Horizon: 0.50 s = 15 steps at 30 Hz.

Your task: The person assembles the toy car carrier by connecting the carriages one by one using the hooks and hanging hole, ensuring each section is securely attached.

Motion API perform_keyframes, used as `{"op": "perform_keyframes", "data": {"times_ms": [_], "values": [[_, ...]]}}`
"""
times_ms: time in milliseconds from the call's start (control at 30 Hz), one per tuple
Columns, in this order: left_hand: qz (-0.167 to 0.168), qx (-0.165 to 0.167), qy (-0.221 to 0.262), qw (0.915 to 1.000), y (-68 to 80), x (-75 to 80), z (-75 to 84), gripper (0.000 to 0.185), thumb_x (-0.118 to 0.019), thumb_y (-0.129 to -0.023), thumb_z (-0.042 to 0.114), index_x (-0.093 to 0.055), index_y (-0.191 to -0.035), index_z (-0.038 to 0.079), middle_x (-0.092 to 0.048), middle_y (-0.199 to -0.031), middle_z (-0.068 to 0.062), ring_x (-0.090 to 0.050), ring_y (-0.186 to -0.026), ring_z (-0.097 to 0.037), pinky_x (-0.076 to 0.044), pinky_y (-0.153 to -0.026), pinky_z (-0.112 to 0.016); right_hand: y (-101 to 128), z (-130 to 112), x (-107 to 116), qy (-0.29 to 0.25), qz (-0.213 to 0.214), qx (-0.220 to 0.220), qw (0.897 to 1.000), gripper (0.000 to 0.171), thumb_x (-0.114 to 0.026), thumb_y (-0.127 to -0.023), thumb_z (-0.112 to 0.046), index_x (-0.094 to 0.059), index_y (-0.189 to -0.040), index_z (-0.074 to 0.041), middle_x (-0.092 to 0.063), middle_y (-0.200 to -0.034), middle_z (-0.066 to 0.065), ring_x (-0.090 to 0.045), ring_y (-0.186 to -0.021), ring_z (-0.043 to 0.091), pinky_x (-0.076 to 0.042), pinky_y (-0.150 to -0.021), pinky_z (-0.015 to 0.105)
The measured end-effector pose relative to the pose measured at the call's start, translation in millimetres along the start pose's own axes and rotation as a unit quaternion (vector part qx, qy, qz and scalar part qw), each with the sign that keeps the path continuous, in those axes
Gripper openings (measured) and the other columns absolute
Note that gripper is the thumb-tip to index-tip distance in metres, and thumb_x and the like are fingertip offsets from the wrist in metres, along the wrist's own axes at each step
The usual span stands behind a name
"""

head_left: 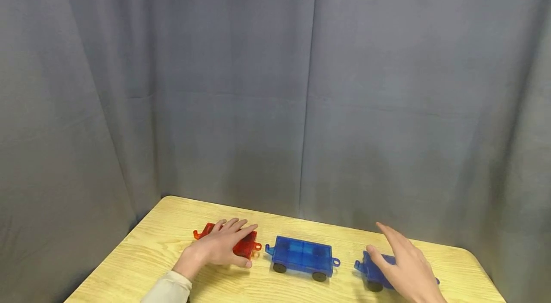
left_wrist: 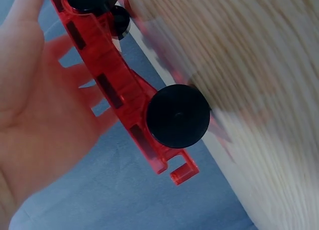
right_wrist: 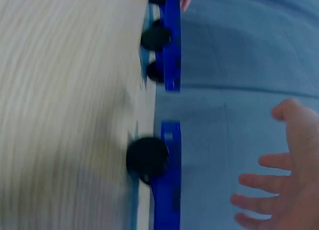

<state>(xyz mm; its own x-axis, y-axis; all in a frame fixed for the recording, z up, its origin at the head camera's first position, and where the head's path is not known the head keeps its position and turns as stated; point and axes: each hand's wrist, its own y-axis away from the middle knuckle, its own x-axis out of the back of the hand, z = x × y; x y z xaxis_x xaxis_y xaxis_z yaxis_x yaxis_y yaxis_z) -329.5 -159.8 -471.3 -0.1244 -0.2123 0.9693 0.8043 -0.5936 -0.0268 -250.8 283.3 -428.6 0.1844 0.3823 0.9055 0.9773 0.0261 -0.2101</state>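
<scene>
A pale wooden counter (head_left: 150, 255) with a rounded far corner stands against a grey cloth curtain (head_left: 275, 78) that hangs in folds behind and to the left. On it three translucent plastic wheeled toy wagons stand in a row, apart from one another, with nothing between them. Furthest left is the flat red plastic wagon (head_left: 245, 244), with a hook at its left end and a small ring at its right end; the left hand (head_left: 221, 245), in a light sleeve, lies over its top with fingers straight and spread and the thumb beside its near edge, covering most of it. From the left wrist view the red wagon (left_wrist: 117, 88) shows black round wheels and dark slots along its rim, with the palm (left_wrist: 35, 115) flat beyond it. In the middle stands the rectangular blue plastic wagon (head_left: 303, 254), untouched, on black wheels, with a ring at its right end. Furthest right, a second blue plastic wagon (head_left: 373, 268) is partly hidden by the right hand (head_left: 404, 265), which hovers over it with fingers relaxed and open, holding nothing; whether the thumb touches it cannot be told.
</scene>
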Motion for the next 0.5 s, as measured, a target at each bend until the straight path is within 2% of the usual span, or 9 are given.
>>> {"op": "perform_keyframes", "data": {"times_ms": [67, 167, 300, 400, 500], "values": [[-0.001, -0.008, -0.003, 1.0000, -2.0, -0.1, -3.2, 0.092, -0.062, -0.072, 0.066, -0.024, -0.147, 0.029, -0.028, -0.146, -0.012, -0.021, -0.132, -0.036, -0.011, -0.101, -0.057, -2, -8, -5, -0.018, 0.006, 0.014, 1.000, 0.081, -0.037, -0.082, -0.072, -0.040, -0.139, -0.015, -0.043, -0.135, 0.014, -0.039, -0.120, 0.041, -0.030, -0.087, 0.064], [-0.006, -0.015, -0.010, 0.9998, -3.7, 0.8, -8.1, 0.090, -0.067, -0.071, 0.061, -0.027, -0.146, 0.031, -0.033, -0.143, -0.009, -0.025, -0.131, -0.032, -0.014, -0.101, -0.056, -5, -19, -16, -0.049, 0.027, 0.061, 0.997, 0.067, -0.043, -0.084, -0.066, -0.050, -0.132, -0.020, -0.049, -0.130, 0.005, -0.046, -0.117, 0.032, -0.038, -0.086, 0.056], [-0.015, -0.023, -0.007, 0.9996, -5.5, 2.1, -11.8, 0.086, -0.072, -0.071, 0.053, -0.032, -0.144, 0.031, -0.038, -0.139, -0.002, -0.031, -0.128, -0.026, -0.019, -0.100, -0.053, -10, -31, -31, -0.088, 0.043, 0.122, 0.988, 0.053, -0.051, -0.086, -0.057, -0.053, -0.129, -0.026, -0.051, -0.128, -0.004, -0.048, -0.116, 0.023, -0.041, -0.086, 0.049], [-0.021, -0.021, 0.006, 0.9995, -7.6, 2.4, -12.4, 0.086, -0.075, -0.071, 0.049, -0.034, -0.144, 0.030, -0.041, -0.137, 0.001, -0.034, -0.126, -0.024, -0.021, -0.099, -0.052, -13, -37, -40, -0.114, 0.033, 0.144, 0.982, 0.051, -0.055, -0.085, -0.054, -0.052, -0.129, -0.028, -0.050, -0.129, -0.006, -0.047, -0.118, 0.021, -0.041, -0.087, 0.049], [-0.026, -0.013, 0.009, 0.9995, -10.4, 2.6, -12.1, 0.087, -0.076, -0.070, 0.048, -0.034, -0.144, 0.030, -0.042, -0.136, 0.002, -0.035, -0.125, -0.024, -0.023, -0.099, -0.051, -16, -41, -46, -0.138, 0.002, 0.142, 0.980, 0.054, -0.058, -0.083, -0.055, -0.051, -0.129, -0.028, -0.048, -0.132, -0.005, -0.044, -0.120, 0.022, -0.039, -0.089, 0.049]]}}
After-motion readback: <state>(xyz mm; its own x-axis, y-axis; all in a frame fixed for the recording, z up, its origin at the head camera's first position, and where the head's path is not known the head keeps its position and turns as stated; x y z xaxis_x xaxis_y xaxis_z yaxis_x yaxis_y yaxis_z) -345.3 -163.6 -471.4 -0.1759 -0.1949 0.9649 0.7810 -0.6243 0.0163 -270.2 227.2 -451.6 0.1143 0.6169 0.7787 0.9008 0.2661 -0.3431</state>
